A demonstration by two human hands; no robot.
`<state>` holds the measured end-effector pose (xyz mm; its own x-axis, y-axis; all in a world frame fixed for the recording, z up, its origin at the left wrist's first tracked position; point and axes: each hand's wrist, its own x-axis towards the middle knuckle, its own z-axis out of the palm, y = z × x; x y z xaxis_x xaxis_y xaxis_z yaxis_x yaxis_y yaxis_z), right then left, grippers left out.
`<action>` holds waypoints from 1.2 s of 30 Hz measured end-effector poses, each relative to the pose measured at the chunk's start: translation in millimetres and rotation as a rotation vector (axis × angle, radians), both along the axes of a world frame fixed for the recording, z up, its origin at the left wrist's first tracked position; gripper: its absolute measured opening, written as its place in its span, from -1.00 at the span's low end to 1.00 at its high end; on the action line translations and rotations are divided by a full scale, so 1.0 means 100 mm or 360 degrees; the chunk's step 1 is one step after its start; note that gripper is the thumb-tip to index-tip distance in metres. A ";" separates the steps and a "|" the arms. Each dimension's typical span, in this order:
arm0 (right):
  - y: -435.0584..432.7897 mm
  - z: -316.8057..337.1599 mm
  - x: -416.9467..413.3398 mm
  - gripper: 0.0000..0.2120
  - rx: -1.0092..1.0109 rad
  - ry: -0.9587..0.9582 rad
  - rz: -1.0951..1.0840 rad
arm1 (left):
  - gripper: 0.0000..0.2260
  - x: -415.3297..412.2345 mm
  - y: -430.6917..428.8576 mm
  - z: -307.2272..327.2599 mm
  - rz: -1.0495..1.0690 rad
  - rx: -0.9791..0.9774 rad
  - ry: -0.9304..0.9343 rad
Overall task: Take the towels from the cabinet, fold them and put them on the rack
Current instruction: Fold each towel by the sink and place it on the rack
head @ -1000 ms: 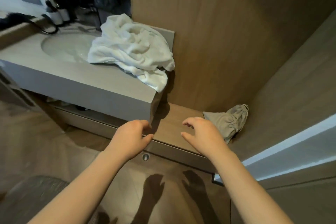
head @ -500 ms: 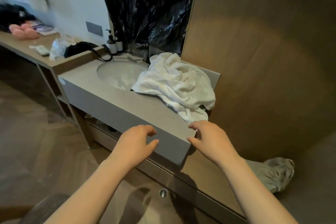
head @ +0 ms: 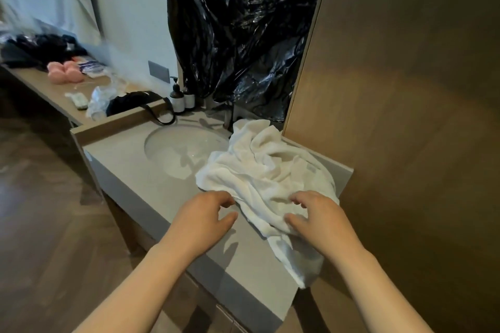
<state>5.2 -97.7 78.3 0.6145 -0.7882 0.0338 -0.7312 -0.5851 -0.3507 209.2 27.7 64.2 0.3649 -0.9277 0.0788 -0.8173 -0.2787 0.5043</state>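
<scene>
Reaching over the grey stone surface, left hand loosely curled, holding nothing, right hand relaxed, curved fingers touching the crumpled white towel heaped beside the round sink, both hands short of it half a second earlier

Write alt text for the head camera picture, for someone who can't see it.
A person's right hand hovers over a crumpled white towel on a grey vanity counter beside a sink, and the left hand hovers over the counter beside it. Black plastic sheeting hangs behind the sink.
</scene>
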 end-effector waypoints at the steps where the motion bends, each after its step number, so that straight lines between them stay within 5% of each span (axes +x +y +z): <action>1: -0.11 -0.01 0.02 -0.60 0.0004 -0.0005 0.0014 | -0.72 0.02 -0.09 -0.01 0.0017 -0.0007 0.0002; 18: -0.99 -0.31 0.28 -0.63 0.0190 -0.0121 -0.0301 | -0.77 0.61 -1.34 -0.28 -0.0171 0.0019 0.0056; 36: -0.37 -0.48 0.62 -0.69 0.0308 -0.0301 -0.1098 | -0.83 1.19 -1.91 -0.53 -0.0961 0.0101 0.0214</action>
<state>67.0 -134.8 30.0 -0.0253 -0.9957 -0.0891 -0.8273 0.0709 -0.5572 327.9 -163.4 11.4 -0.2227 -0.9749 0.0067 -0.7704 0.1802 0.6116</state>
